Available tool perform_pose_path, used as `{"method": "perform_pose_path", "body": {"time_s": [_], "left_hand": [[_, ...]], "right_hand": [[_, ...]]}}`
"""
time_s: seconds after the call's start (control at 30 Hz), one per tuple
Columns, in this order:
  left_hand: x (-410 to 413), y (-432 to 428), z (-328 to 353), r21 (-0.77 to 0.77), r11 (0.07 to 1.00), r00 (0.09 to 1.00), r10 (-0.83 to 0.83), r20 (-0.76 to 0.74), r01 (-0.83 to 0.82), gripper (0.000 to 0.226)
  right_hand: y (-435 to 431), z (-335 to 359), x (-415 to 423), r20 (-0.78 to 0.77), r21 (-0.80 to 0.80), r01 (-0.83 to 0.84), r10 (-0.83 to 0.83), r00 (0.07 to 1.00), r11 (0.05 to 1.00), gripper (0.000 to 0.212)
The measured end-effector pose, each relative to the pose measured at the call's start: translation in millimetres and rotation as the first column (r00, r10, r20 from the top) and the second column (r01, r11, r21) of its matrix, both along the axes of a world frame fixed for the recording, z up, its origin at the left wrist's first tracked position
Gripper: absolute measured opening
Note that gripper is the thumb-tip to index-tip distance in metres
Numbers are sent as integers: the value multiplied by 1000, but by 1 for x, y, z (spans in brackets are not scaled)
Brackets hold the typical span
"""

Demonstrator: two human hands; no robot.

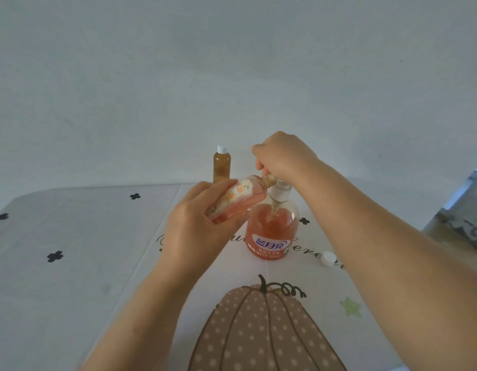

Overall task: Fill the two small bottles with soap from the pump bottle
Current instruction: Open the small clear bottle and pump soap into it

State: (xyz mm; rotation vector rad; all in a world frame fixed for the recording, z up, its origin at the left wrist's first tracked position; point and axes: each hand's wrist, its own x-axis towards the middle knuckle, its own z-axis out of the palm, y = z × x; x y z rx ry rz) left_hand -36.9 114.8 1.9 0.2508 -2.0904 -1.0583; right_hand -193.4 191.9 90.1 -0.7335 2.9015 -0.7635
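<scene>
The pump bottle (271, 231), clear with orange soap and an orange label, stands mid-table. My right hand (283, 156) sits on top of its white pump head, fingers curled over it. My left hand (197, 223) grips a small labelled bottle (240, 196) holding orange soap, tilted with its open neck up against the pump nozzle. A second small bottle (221, 167), amber and capped in white, stands upright behind, near the table's far edge. A loose white cap (328, 259) lies on the table right of the pump bottle.
The tablecloth (71, 263) is white with black flower marks, script lettering and a large dotted pumpkin print at the front. A pale wall rises right behind the table. A grey object shows at the far right edge.
</scene>
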Motion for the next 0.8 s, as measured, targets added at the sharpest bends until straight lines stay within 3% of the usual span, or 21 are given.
{"method": "perform_pose_path", "body": {"time_s": [0.17, 0.4, 0.6, 0.8], "left_hand": [[2, 1, 2, -101, 995, 999, 19, -42, -23, 60], [0, 2, 2, -90, 996, 999, 11, -53, -15, 71], [-1, -3, 0, -76, 997, 1000, 10, -4, -11, 51], [0, -4, 0, -71, 997, 1000, 24, 0, -24, 46]], "right_hand": [[2, 10, 2, -50, 46, -26, 28, 998, 999, 31], [-1, 7, -1, -36, 24, -35, 36, 999, 999, 35], [-3, -3, -4, 6, 67, -55, 55, 998, 996, 37], [-3, -6, -5, 40, 63, -64, 62, 997, 996, 36]]}}
